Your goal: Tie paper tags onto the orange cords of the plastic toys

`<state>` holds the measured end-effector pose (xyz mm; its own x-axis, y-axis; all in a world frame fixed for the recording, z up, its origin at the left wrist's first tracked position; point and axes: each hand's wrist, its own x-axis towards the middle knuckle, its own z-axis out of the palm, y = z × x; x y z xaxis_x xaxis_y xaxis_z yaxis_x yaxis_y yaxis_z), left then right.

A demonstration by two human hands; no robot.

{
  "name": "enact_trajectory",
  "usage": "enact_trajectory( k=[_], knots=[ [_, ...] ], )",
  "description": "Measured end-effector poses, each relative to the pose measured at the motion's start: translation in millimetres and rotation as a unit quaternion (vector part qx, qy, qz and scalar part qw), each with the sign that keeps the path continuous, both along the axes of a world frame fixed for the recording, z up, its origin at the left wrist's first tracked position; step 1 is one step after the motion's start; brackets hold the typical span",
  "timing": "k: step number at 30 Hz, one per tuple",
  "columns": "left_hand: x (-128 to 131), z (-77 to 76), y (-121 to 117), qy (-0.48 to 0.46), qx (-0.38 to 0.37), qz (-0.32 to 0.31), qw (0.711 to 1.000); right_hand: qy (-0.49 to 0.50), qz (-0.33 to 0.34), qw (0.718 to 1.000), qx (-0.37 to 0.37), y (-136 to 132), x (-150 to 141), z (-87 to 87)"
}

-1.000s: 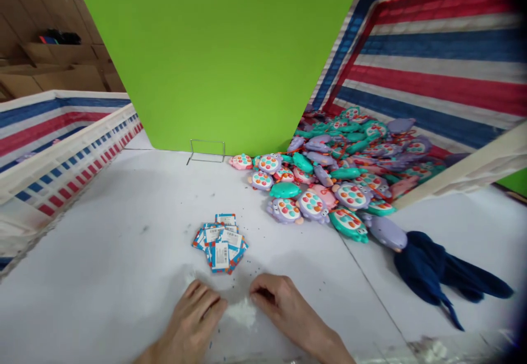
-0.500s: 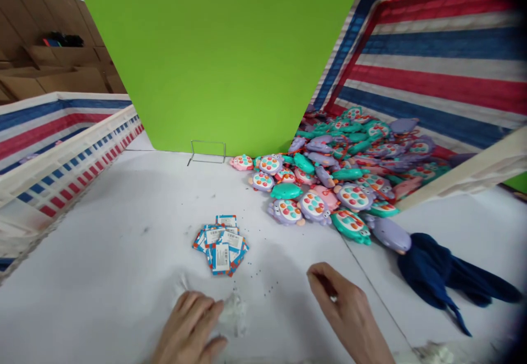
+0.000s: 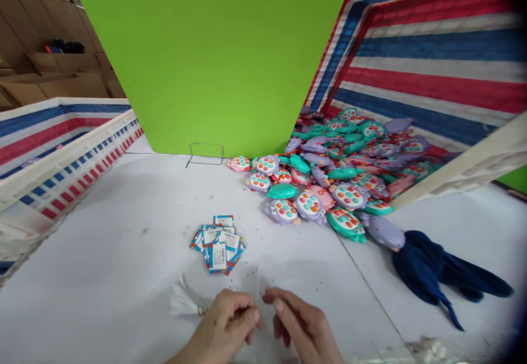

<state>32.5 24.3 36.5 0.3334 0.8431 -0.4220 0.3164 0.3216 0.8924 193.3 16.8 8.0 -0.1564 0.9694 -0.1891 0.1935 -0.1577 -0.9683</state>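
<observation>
My two hands meet at the bottom centre of the white table. My left hand [image 3: 229, 324] is closed on a bundle of thin white plastic strands [image 3: 181, 300], which fans out to its left. My right hand [image 3: 300, 325] has its fingertips against the left hand's, pinching a single thin strand [image 3: 258, 279] that stands up between them. A small fanned stack of blue-and-white paper tags [image 3: 218, 241] lies just beyond the hands. Small dark specks dot the table around them.
A heap of teal, purple and pink toy turtles [image 3: 329, 173] spills from a striped sack [image 3: 432, 62] at the right. A dark blue cloth [image 3: 436, 272] lies right of the hands. A green board [image 3: 214, 56] stands behind, and a white crate lined with striped sacking [image 3: 61, 155] on the left.
My right hand swung out to the right, then came back to the left hand. The left hand has closed on the white bundle and lifted it slightly; a single strand now stands between the fingertips.
</observation>
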Motion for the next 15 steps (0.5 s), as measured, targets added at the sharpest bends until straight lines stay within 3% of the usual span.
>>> enact_trajectory(
  k=[4,8,15],
  knots=[
    [4,5.0,-4,0.036,-0.02,-0.011,0.999,0.124,-0.028,0.991,-0.028,18,-13,9.3],
    [6,-2.9,-3,0.048,-0.025,-0.015,0.998,0.199,-0.042,0.978,-0.057,24,-19,2.9],
    [6,-11.0,0,0.035,-0.011,-0.027,0.999,0.217,-0.023,0.972,-0.087,29,-14,-12.4]
  ],
)
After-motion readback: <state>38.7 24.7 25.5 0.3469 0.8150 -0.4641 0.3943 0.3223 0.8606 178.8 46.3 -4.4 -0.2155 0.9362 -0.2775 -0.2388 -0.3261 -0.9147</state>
